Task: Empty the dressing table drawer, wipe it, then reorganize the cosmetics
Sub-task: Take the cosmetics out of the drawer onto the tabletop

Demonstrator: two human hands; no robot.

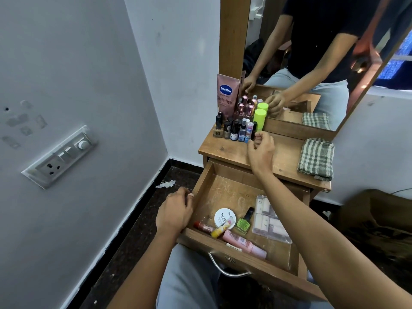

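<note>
Room corner, white walls. The dressing table point(231, 152) carries a mirror point(312, 63). The drawer point(225, 188) is extended toward the person. Left hand point(176, 211) grips its left wall. Right hand point(262, 149), fingers curled, meets the bottle cluster point(240, 121) on the tabletop; contents indeterminate. Checked cloth point(316, 159) lies to the right. Pink tube point(244, 243) lies lengthwise along the drawer front.

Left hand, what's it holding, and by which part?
The left hand holds the drawer by the top edge of its left side wall.

Right hand point(261, 150): fingertips behind knuckles; drawer point(225, 190): right wall under forearm point(312, 230).
</note>
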